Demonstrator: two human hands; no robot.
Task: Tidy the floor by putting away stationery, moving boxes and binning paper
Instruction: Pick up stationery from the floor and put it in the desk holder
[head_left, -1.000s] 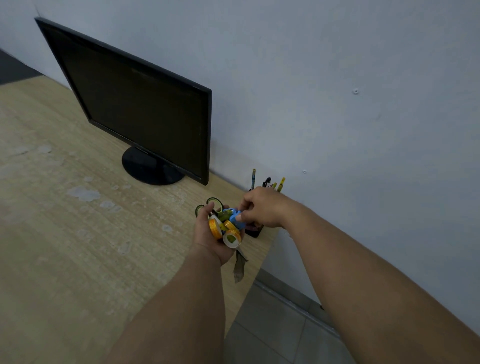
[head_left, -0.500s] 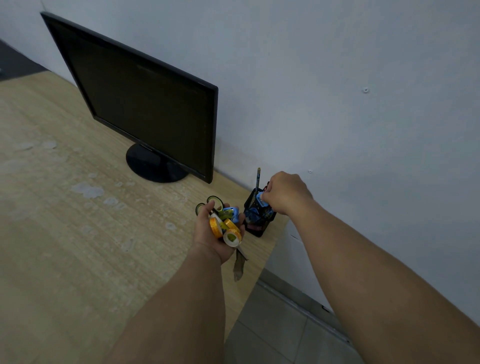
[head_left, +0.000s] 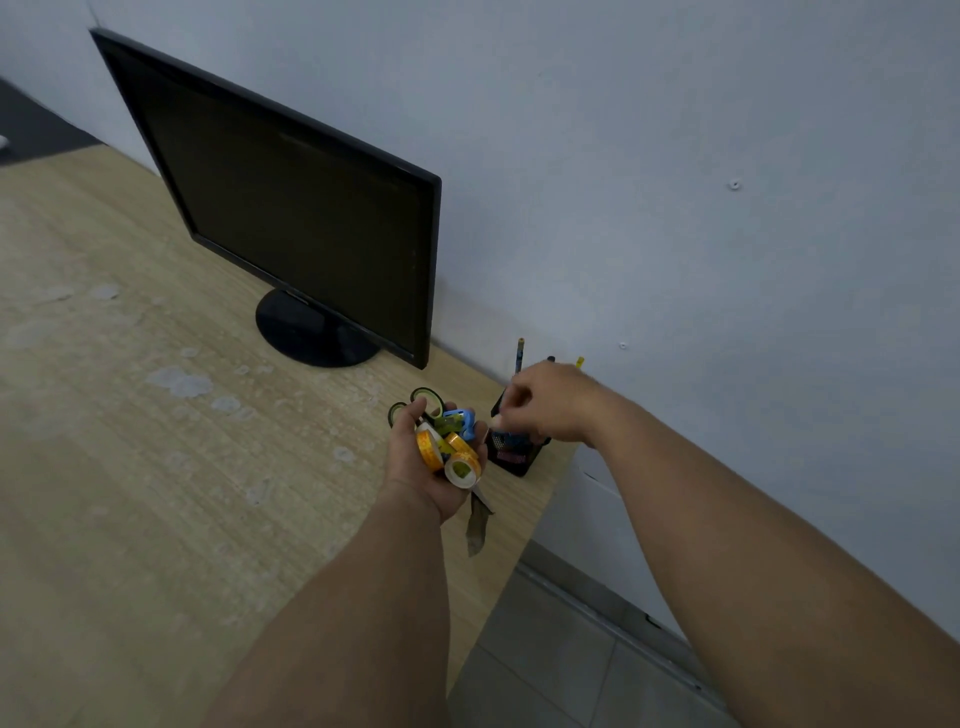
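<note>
The pen holder (head_left: 515, 458) stands at 3 o'clock of the left hand (head_left: 415, 467), whose grip is clamped on tape rolls (head_left: 427, 449) and scissors (head_left: 477, 525); the right hand (head_left: 558, 402) hovers nearer, and I cannot tell whether its curled grip holds anything.

One black monitor (head_left: 291, 208). One black mesh pen holder (head_left: 514, 457) at four o'clock from the monitor's stand, with three pens (head_left: 519, 353) poking above it. Three orange-yellow tape rolls (head_left: 429, 448), one pair of green-handled scissors (head_left: 427, 397), one small blue item (head_left: 464, 417).
</note>
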